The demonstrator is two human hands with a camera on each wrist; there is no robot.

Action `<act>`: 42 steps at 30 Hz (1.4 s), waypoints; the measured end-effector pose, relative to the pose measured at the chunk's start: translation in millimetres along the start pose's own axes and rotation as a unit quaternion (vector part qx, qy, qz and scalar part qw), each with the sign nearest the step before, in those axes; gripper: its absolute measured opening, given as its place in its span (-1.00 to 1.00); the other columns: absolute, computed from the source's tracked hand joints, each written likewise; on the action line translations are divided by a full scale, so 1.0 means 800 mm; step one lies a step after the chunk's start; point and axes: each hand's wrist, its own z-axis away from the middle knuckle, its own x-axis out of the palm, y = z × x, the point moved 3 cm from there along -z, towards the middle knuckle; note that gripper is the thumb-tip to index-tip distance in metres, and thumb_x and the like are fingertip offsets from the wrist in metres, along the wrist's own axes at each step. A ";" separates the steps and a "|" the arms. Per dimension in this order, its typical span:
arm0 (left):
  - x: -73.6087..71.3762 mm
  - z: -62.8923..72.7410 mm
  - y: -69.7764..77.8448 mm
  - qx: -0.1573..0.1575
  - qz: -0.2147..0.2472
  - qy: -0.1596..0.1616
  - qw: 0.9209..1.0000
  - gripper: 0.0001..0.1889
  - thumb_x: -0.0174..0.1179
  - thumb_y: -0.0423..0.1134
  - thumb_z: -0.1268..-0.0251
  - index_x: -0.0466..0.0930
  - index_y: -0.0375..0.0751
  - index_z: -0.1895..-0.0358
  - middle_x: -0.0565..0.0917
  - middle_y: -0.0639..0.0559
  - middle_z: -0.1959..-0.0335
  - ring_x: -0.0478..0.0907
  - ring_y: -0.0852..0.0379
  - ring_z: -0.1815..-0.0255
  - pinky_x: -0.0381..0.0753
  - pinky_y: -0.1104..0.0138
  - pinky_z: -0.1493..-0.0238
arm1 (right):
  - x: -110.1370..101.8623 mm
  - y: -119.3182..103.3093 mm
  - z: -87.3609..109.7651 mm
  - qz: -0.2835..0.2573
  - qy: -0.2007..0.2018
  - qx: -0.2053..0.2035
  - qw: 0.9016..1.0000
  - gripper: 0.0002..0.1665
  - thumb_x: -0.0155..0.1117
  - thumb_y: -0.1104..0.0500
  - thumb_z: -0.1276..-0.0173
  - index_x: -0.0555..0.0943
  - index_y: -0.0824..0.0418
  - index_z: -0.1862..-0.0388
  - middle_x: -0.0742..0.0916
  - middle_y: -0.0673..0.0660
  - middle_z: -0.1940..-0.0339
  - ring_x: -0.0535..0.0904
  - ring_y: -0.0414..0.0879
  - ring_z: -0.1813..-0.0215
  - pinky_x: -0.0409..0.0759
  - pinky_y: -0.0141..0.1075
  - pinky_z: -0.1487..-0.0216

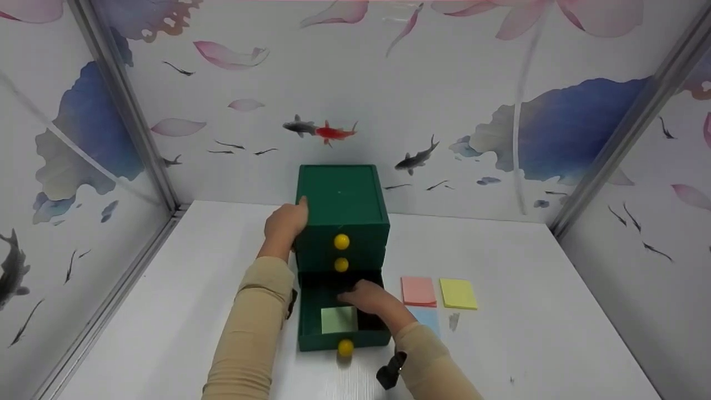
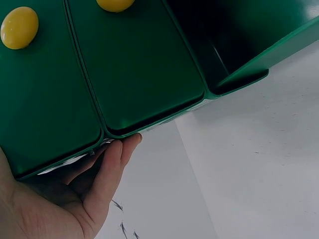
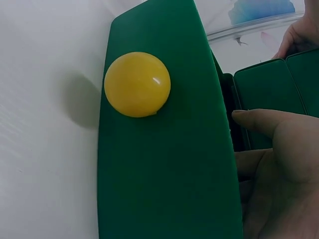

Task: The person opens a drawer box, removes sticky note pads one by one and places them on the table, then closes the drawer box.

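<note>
A green drawer cabinet with yellow ball knobs stands against the back wall. My left hand rests against its left side, the thumb along the top edge. In the left wrist view, the fingers touch the side wall. The bottom drawer is pulled out, and a light green sticky note pad lies at its front left. My right hand reaches into this drawer beside the pad. In the right wrist view its thumb stands apart from the fingers, whose tips are hidden behind the drawer front.
Right of the drawer lie a pink sticky note pad, a yellow pad and a blue pad partly covered by my right forearm. The upper two drawers are closed. Printed wall panels enclose the white table.
</note>
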 end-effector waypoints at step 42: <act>0.002 -0.003 -0.003 0.003 -0.003 -0.004 1.000 -0.21 -0.48 0.23 -0.55 0.44 -0.44 -0.25 0.60 -0.31 0.05 0.62 -0.08 0.42 0.62 0.23 0.51 | -0.023 0.002 0.048 0.005 -0.005 -0.079 0.997 -0.60 0.44 0.41 -0.15 0.49 0.12 0.13 0.57 0.05 0.24 0.47 0.02 0.19 0.60 -0.05 0.08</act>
